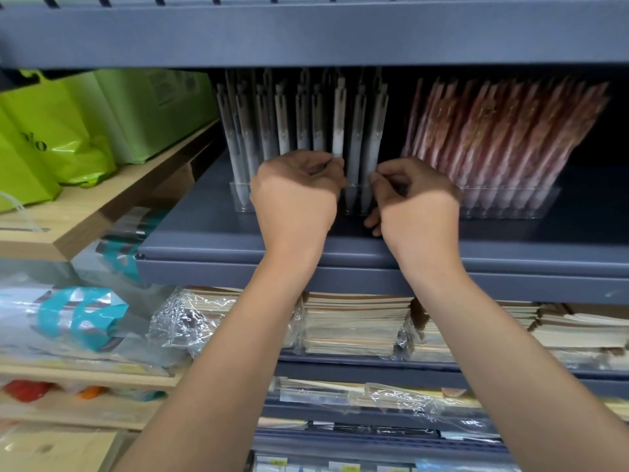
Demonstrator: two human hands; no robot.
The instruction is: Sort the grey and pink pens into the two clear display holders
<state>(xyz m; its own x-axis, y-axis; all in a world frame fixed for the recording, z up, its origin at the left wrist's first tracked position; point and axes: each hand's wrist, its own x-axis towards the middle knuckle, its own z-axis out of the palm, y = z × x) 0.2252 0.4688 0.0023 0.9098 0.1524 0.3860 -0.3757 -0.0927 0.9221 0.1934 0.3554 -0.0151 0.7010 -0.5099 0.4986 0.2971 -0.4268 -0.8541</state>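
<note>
Grey pens (282, 124) matte, upright, left hand (296, 195) pinching one, right hand (415, 202) pinching another.

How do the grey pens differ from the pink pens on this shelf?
The grey pens stand nearly upright; the pink pens lean right. The grey pens have gaps between them; the pink pens are packed tight. The left hand and right hand each pinch one of the grey pens; nothing touches the pink pens. Both sets sit tip down in clear holders on one shelf.
</note>
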